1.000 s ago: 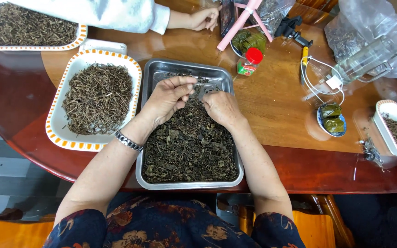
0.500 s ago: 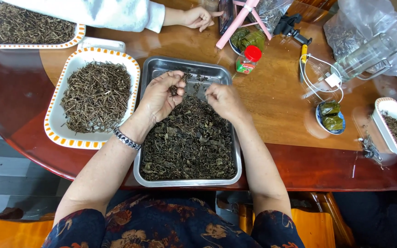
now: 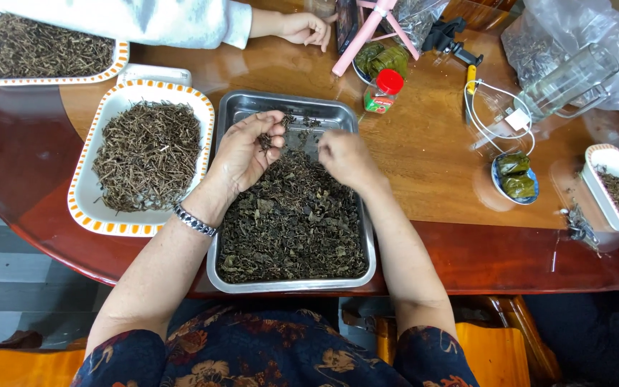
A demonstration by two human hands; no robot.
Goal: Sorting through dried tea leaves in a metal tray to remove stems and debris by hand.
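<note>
Since half second ago: your hands barely shifted, co-worker's hand drawn slightly back. Your left hand cupped, fingertips pinching dark dried leaves. Your right hand curled, fingers down into pile; grip hidden. Leaves fill steel tray. Stems on orange-rimmed plate beside tray.

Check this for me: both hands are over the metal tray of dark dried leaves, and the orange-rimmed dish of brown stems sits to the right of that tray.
Wrong on one point. In the head view the orange-rimmed dish of brown stems sits to the left of the metal tray, not the right. The left hand and right hand are indeed over the dark dried leaves.
</note>
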